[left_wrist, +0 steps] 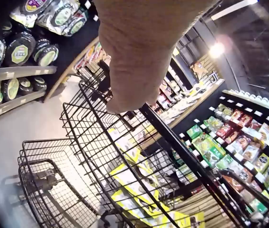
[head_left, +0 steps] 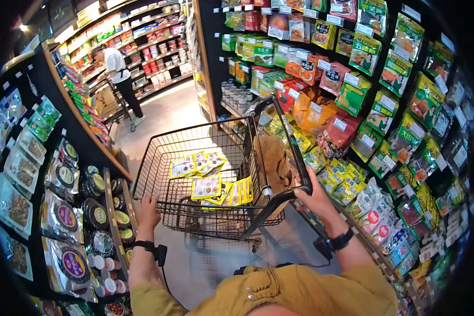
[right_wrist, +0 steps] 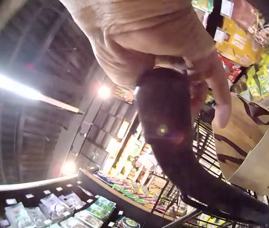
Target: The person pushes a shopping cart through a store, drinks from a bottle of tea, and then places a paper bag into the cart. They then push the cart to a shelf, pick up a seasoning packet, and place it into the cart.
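A black wire shopping cart [head_left: 205, 129] stands in the aisle, turned sideways to me. My left hand [head_left: 148, 209] holds the near rim of its basket at the left corner; in the left wrist view the hand [left_wrist: 134, 61] covers part of that rim. At the other end my right hand [head_left: 315, 197] grips the black handle [right_wrist: 165, 109], its fingers curled round it. Several yellow-and-white packets [head_left: 208, 187] lie in the basket. A brown paper bag [head_left: 271, 158] sits by the handle, its open top showing in the right wrist view.
Hanging bagged goods [head_left: 352, 95] line the right shelves close to the cart. Packs and round dark-lidded containers [head_left: 95, 210] fill the left shelves [left_wrist: 20, 73]. Farther up the aisle a person [head_left: 118, 68] in a white top stands with another cart [head_left: 108, 105].
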### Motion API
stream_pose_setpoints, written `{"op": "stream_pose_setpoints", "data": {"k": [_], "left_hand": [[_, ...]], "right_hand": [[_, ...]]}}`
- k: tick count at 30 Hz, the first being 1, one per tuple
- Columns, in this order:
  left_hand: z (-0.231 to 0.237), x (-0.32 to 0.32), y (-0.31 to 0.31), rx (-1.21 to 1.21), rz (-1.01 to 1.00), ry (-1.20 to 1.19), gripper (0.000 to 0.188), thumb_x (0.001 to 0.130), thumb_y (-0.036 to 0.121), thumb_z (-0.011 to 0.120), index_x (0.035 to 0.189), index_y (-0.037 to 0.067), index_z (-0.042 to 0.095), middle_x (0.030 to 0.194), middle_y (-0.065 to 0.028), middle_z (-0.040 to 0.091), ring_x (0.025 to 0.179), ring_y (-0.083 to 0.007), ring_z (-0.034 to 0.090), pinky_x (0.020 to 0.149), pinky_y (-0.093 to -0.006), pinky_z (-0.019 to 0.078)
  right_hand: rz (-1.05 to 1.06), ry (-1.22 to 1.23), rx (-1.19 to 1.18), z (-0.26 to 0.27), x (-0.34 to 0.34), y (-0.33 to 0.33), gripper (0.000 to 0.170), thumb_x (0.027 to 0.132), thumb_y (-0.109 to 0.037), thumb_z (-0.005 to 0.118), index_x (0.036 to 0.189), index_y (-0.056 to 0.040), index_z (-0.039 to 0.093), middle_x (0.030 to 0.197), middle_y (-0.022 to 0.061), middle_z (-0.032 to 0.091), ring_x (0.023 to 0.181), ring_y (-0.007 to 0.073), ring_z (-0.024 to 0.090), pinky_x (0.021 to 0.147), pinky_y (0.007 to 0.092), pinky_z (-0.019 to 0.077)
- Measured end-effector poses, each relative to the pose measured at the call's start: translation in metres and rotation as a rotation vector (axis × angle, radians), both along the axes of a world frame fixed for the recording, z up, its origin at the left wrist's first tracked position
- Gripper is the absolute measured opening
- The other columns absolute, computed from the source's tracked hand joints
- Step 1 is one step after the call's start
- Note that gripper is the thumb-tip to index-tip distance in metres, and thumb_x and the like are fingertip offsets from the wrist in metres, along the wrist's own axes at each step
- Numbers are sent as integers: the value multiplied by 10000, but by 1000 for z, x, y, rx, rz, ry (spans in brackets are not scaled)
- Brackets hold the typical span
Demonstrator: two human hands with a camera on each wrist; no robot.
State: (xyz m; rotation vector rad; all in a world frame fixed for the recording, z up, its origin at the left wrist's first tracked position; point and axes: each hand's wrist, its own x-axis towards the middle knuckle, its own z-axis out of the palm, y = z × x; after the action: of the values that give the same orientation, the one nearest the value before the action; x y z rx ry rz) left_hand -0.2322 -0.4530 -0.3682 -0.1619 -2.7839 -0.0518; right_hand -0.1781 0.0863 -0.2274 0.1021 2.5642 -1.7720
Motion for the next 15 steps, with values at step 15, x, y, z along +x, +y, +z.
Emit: {"op": "stream_pose_setpoints", "data": {"k": [15], "left_hand": [[21,17,59,-20,18,-12,193,775,192,641,871,39,571,846,-134,591,896,-326,554,852,-468,402]], "right_hand": [[-74,-27,-471,1,-89,40,690,864,-89,645,1458,-196,311,1004,48,579,621,131,581,511,261,492]]}}
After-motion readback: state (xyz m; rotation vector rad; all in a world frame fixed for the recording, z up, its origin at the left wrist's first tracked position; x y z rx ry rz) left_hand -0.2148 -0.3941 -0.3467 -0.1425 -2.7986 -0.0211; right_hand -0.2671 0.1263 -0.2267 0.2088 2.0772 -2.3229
